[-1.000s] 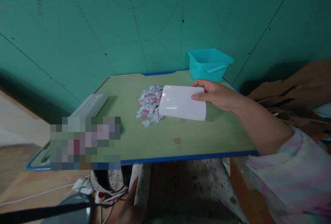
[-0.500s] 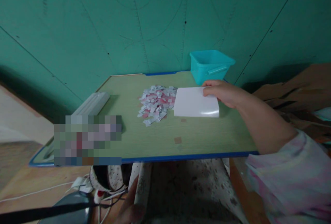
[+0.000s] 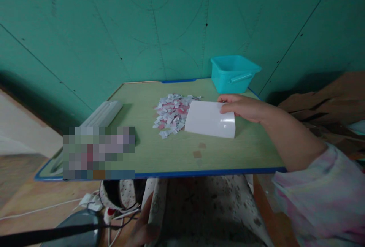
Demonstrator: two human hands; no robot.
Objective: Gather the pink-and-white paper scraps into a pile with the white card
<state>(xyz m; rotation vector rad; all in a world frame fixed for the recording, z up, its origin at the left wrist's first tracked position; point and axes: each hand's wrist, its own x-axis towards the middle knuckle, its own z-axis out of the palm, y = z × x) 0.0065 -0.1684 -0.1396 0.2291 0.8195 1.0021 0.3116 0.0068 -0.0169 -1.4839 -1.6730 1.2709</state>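
My right hand [image 3: 242, 107] grips the far right edge of a white rectangular container [image 3: 210, 119], tilted on the green table [image 3: 176, 152] with its left end at a pile of small white and pink paper pieces [image 3: 171, 114]. My left hand [image 3: 142, 228] rests low below the table's front edge, only partly in view; whether it holds anything I cannot tell.
A teal plastic tub [image 3: 234, 73] stands at the table's back right corner against the green wall. A white ribbed box [image 3: 103, 112] lies at the left edge, with a blurred patch in front of it. Cables and a dark object lie on the floor at lower left.
The white container first slid right, away from the pile, and lay flat. Now it has come back left and tilted, its left end touching the paper pieces.
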